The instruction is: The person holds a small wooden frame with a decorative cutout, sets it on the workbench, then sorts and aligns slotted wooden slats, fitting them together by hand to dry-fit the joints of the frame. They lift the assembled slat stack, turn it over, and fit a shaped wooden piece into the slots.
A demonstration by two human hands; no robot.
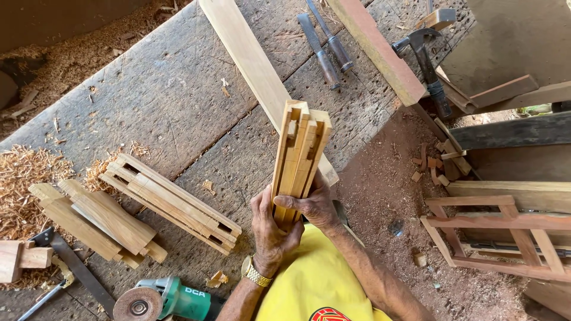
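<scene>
Both my hands grip a bundle of several notched wooden slats [299, 151], held upright over the grey plank workbench [166, 95]. My left hand [270, 229], with a gold watch on the wrist, wraps the bundle's lower end from the left. My right hand [314, 205] clasps it from the right, with the thumb across the front. The slats' top ends show cut tenons and slots.
Two more stacks of cut slats [172, 202] [95, 220] lie at the left. A green angle grinder [163, 300] and a saw [71, 261] sit near the front edge. Two chisels [326, 44], a hammer [428, 62], long boards [256, 71] and a wooden frame [499, 235] are around. Shavings cover the left.
</scene>
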